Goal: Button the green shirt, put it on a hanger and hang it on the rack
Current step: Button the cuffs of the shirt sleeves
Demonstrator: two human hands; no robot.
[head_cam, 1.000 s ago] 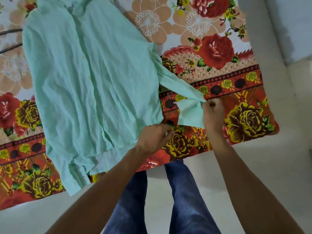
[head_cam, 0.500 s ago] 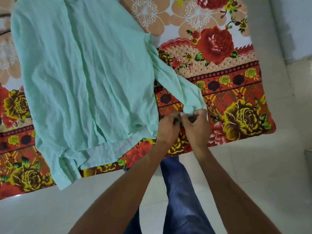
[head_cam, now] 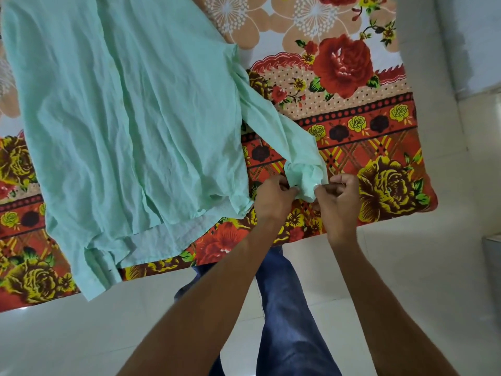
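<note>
Right hand [head_cam: 339, 202] moved rightward; it and left hand [head_cam: 273, 199] pinch shirt cuff [head_cam: 305, 177].

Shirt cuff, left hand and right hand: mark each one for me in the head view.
shirt cuff [head_cam: 303, 178], head view, bunched fabric at the sleeve end.
left hand [head_cam: 272, 202], head view, back of the hand.
right hand [head_cam: 340, 203], head view, back of the hand.

Now left grip [head_cam: 272, 203] on cuff [head_cam: 306, 176]
</note>
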